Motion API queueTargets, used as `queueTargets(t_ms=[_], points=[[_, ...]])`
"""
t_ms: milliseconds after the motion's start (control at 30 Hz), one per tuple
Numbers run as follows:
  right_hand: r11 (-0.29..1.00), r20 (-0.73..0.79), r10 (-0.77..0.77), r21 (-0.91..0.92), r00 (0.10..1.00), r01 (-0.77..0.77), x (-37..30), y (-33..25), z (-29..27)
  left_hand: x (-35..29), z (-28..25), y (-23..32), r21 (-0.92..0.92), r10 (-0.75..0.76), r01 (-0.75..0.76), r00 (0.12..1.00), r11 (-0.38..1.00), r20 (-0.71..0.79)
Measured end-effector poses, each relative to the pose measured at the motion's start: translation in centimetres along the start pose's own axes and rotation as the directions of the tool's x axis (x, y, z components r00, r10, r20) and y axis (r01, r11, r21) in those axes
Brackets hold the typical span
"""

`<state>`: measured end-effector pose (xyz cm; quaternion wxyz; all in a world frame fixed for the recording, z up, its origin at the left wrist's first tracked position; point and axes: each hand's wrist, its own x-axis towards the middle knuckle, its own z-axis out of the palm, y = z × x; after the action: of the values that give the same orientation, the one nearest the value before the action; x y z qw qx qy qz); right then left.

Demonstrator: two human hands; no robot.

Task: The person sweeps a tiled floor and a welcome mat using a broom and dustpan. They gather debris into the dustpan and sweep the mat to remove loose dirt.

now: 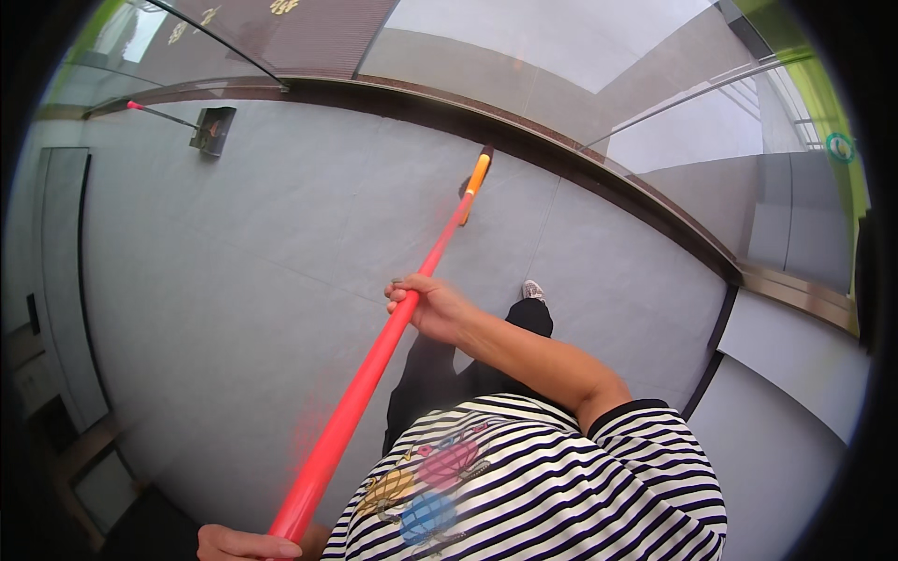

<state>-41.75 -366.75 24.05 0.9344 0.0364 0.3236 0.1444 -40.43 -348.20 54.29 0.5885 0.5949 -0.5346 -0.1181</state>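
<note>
A broom [362,381] with a long red handle slants across the view, from the lower left up to its orange head near the far wall edge. Dark bristles show at the head, which is down by the grey floor. My right hand [428,307] is wrapped round the middle of the handle. Lower down, at the bottom edge, my left hand [245,544] closes round the handle's upper end and is partly cut off by the frame. Farther off at the upper left stands a long-handled dustpan [214,131], apart from both hands.
Glass panels [524,65] rise behind a dark brown sill [524,131] along the far side. At the right is a pale grey panel [786,346]; at the left, a grey door or panel [70,280]. My shoe [533,291] is on the tiled floor [234,280].
</note>
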Motion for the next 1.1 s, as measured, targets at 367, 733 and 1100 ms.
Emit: queueTargets(t_ms=[367, 733, 1100], points=[[0.873, -0.573, -0.464, -0.166, 0.676, 0.459, -1.3, -15.0, -22.4, -2.9, 4.3, -22.7, -0.501, -0.639, 0.676, 0.717, 0.540, 0.279], [0.930, -0.407, -0.368, -0.149, 0.836, 0.337, 23.9, -14.3, -0.9, 3.9, -15.4, -27.4, -0.210, -0.535, 0.506, 0.837, 0.836, -0.112], [0.976, -0.190, -0.054, -0.217, 0.980, 0.012, 32.8, 2.3, 22.9, 4.1, -31.3, -16.1, 0.178, 0.040, 0.071, 0.833, 0.982, -0.551]])
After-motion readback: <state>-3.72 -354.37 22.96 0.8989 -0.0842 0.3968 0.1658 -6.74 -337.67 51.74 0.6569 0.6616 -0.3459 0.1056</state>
